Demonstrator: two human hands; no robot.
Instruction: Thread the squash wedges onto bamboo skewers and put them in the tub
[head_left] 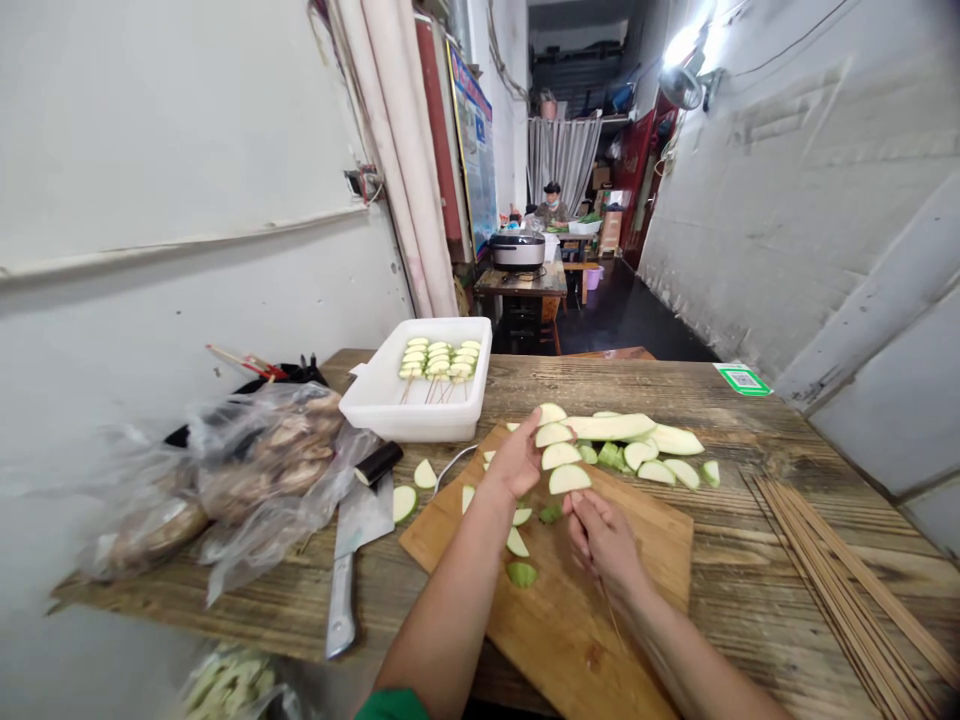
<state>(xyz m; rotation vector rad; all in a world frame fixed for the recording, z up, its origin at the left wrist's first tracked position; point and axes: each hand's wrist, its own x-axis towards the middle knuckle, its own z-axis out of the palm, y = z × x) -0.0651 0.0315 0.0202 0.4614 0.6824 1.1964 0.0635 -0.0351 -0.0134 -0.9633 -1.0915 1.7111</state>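
Note:
My right hand (604,540) is closed round a thin wooden skewer (613,615), whose lower end sticks out below the fist. Several half-moon zucchini slices (560,456), pale with green skin, sit in a row above that hand, apparently threaded on the skewer. At the row's upper left, my left hand (520,460) grips the topmost slices between thumb and fingers. Both hands are over a wooden cutting board (577,630). Loose slices (517,542) and a green skin piece (522,574) lie on the board beneath them.
A white plastic tub (409,420) at the back left holds finished-looking skewers (439,360). Left of the board lies a cleaver (352,560), beside plastic bags (277,470). More slices (656,471) are behind the board; bare skewers (840,570) lie right. A person (553,208) sits far back.

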